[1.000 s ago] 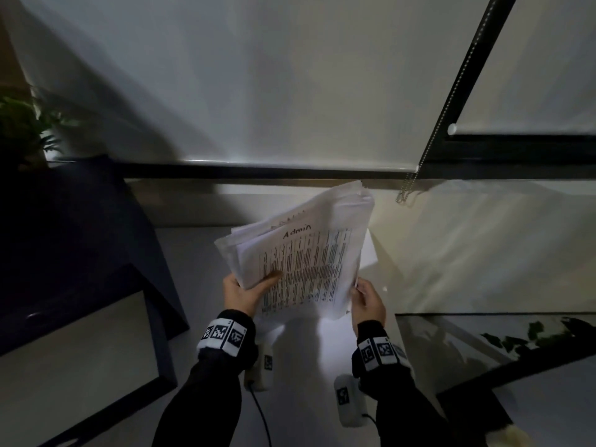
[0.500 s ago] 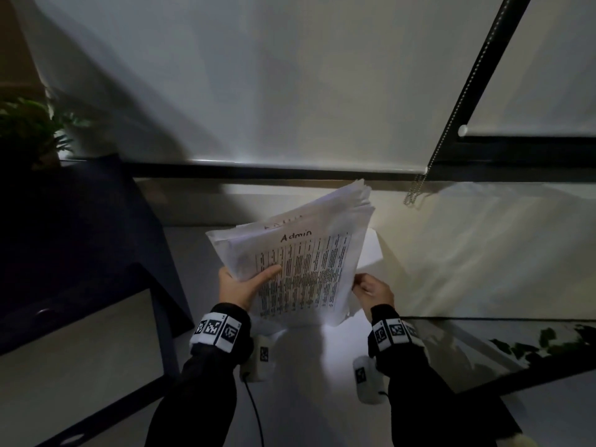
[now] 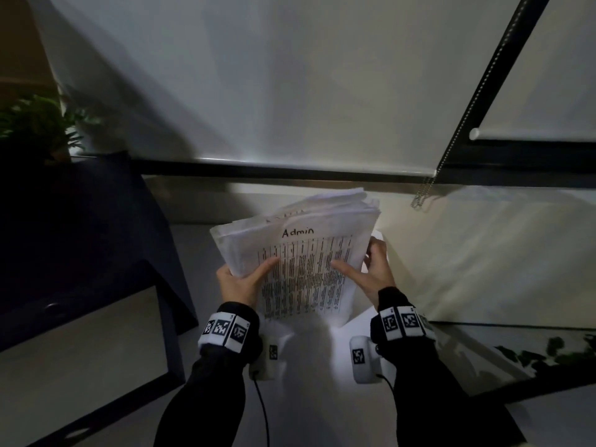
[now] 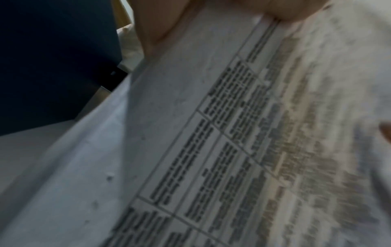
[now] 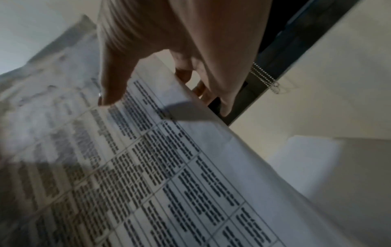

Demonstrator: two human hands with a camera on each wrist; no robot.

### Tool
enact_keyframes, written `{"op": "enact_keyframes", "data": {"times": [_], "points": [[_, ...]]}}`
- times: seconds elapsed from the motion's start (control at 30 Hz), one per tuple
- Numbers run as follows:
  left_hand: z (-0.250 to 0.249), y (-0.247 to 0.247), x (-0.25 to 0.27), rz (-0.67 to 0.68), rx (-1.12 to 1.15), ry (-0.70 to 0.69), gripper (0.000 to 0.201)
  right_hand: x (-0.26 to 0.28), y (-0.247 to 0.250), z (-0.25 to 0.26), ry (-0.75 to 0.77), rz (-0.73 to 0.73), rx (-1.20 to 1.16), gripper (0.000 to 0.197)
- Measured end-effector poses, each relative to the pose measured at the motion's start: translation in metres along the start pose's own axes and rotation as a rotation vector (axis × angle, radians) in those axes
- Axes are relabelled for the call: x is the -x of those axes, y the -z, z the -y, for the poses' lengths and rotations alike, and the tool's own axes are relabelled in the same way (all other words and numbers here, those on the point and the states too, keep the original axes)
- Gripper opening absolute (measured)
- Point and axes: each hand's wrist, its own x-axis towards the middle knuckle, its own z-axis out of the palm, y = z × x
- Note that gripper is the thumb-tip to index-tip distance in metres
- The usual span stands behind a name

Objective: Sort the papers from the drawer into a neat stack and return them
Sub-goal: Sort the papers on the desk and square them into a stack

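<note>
While both hands grip it, paper stack (image 3: pixel 300 262), top sheet handwritten "Admin", left hand (image 3: pixel 240 283), right hand (image 3: pixel 374 272).

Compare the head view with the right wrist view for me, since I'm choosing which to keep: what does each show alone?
Head only: the word Admin on the top sheet, the left hand, the uneven top edges of the papers, a plant. Right wrist only: fingers curled behind the papers' right edge. Both: the right hand, its thumb on the printed table, and the blind chain.
</note>
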Motion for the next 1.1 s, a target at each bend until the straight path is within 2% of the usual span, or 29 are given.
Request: {"op": "enact_keyframes", "data": {"times": [0.07,0.13,0.17,0.23,0.3,0.4,0.5,0.57,0.7,0.73,0.77,0.87,0.9,1.0,1.03,1.1], "points": [[-0.002,0.002,0.0,0.024,0.015,-0.007,0.026,-0.002,0.002,-0.002,-0.026,0.016,-0.1,0.07],[0.003,0.005,0.0,0.048,0.028,-0.013,0.06,-0.001,-0.002,0.001,-0.029,0.041,-0.132,0.064],[0.006,0.005,0.001,0.043,0.032,0.005,0.069,0.002,-0.005,0.003,-0.025,0.044,-0.122,0.059],[0.006,0.001,0.006,0.024,-0.011,0.007,0.063,0.008,-0.016,0.01,-0.018,0.002,-0.067,0.043],[0.004,-0.004,0.009,0.001,-0.066,-0.04,0.043,0.015,-0.023,0.019,0.047,-0.046,-0.011,0.035],[-0.002,0.002,0.008,-0.018,-0.068,-0.084,0.028,0.025,-0.024,0.04,0.125,-0.109,-0.064,0.044],[-0.005,0.013,0.006,0.045,-0.108,-0.072,0.041,0.037,-0.02,0.072,0.245,-0.179,-0.074,0.069],[-0.006,0.014,0.007,0.101,-0.119,-0.02,0.042,0.046,-0.018,0.098,0.392,-0.263,0.121,0.084],[-0.01,0.013,0.007,0.145,-0.108,0.033,0.036,0.066,-0.022,0.151,0.746,-0.468,0.723,0.089],[-0.011,0.014,0.007,0.144,-0.111,0.03,0.036,0.071,-0.027,0.157,0.777,-0.449,0.843,0.089],[-0.012,0.015,0.007,0.145,-0.11,0.025,0.036,0.075,-0.032,0.16,0.777,-0.364,0.954,0.089],[-0.014,0.017,0.006,0.146,-0.091,0.012,0.035,0.077,-0.045,0.143,0.623,0.006,1.306,0.089],[-0.014,0.018,0.005,0.139,-0.086,0.007,0.036,0.077,-0.047,0.136,0.566,0.043,1.347,0.089],[-0.016,0.02,0.003,0.115,-0.068,-0.02,0.054,0.078,-0.048,0.136,0.51,-0.073,1.241,0.087],[-0.017,0.02,0.004,0.109,-0.065,-0.029,0.054,0.079,-0.048,0.139,0.509,-0.061,1.24,0.086],[-0.019,0.018,0.006,0.112,-0.059,-0.054,0.043,0.078,-0.052,0.138,0.497,0.063,1.294,0.085]]}}
